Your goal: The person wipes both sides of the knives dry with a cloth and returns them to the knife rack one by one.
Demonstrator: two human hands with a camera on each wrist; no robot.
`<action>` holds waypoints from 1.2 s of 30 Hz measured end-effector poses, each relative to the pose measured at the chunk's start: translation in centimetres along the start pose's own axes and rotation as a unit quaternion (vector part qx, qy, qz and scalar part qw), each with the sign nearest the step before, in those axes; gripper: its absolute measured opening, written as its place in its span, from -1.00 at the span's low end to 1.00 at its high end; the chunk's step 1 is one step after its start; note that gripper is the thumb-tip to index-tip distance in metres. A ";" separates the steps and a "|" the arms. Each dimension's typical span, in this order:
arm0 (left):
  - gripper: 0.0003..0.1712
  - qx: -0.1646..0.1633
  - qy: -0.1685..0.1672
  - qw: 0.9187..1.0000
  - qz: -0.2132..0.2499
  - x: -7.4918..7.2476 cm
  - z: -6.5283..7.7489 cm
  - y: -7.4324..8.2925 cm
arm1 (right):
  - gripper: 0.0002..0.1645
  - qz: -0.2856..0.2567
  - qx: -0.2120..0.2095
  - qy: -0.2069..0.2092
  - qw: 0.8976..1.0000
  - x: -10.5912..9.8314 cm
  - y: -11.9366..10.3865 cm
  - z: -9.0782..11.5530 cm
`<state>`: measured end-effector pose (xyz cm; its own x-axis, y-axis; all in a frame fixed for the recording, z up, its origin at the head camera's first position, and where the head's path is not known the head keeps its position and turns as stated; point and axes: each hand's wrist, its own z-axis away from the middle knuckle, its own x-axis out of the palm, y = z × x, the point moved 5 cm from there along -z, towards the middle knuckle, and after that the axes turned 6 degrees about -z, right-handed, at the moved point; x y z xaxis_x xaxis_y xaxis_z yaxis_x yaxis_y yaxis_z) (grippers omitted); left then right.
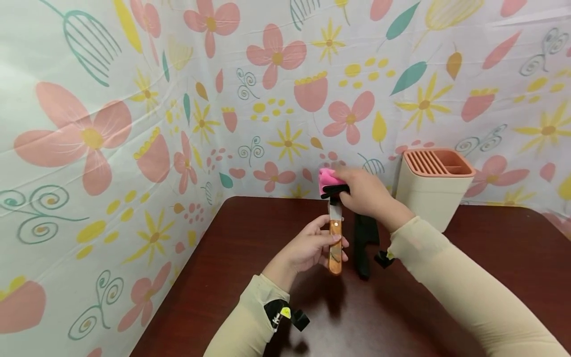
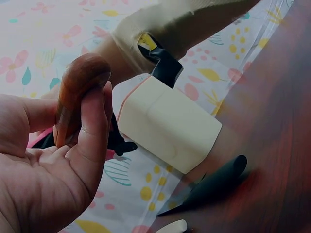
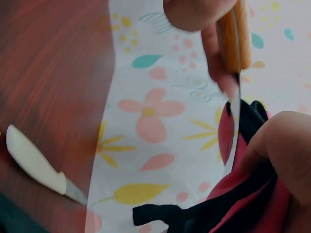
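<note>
Left hand [image 1: 314,246]: fingers clamped on knife handle [image 1: 335,255]
Right hand [image 1: 367,194]: fingers clamped on cloth [image 1: 328,179] folded around blade [image 1: 335,211]
Blade: wiping, apparently
Handle: next move likely needs it steady

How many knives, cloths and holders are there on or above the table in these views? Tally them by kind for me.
Knives: 3 (wooden-handled knife, black knife, white-handled knife)
Cloths: 1 (pink-and-black cloth)
Holders: 1 (cream holder)
Total: 5
</note>
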<state>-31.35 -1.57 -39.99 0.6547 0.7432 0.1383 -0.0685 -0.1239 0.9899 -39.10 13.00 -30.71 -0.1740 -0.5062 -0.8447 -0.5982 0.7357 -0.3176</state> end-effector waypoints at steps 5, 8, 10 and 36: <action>-0.46 0.006 -0.001 1.000 -0.006 -0.1 0.1 0.2 | -0.35 -0.008 -0.014 0.010 1.000 -0.3 -1.0 0.9; -0.50 0.010 -0.003 1.000 -0.005 0.0 0.0 0.3 | -0.35 -0.010 -0.018 0.026 0.999 -0.4 -1.4 1.5; -0.50 0.011 -0.005 1.000 -0.003 0.0 0.0 0.3 | -0.34 -0.016 -0.021 0.038 0.999 -0.3 -1.6 2.0; -0.46 -0.002 -0.006 1.000 0.018 0.7 -0.2 -0.8 | -0.36 -0.055 -0.003 0.089 0.994 1.7 -3.0 6.5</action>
<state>-31.03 -0.83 -40.70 0.6604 0.7305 0.1742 -0.0958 -0.1482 0.9843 -32.50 12.86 -34.01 -0.2427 -0.6560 -0.7146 -0.6260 0.6687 -0.4013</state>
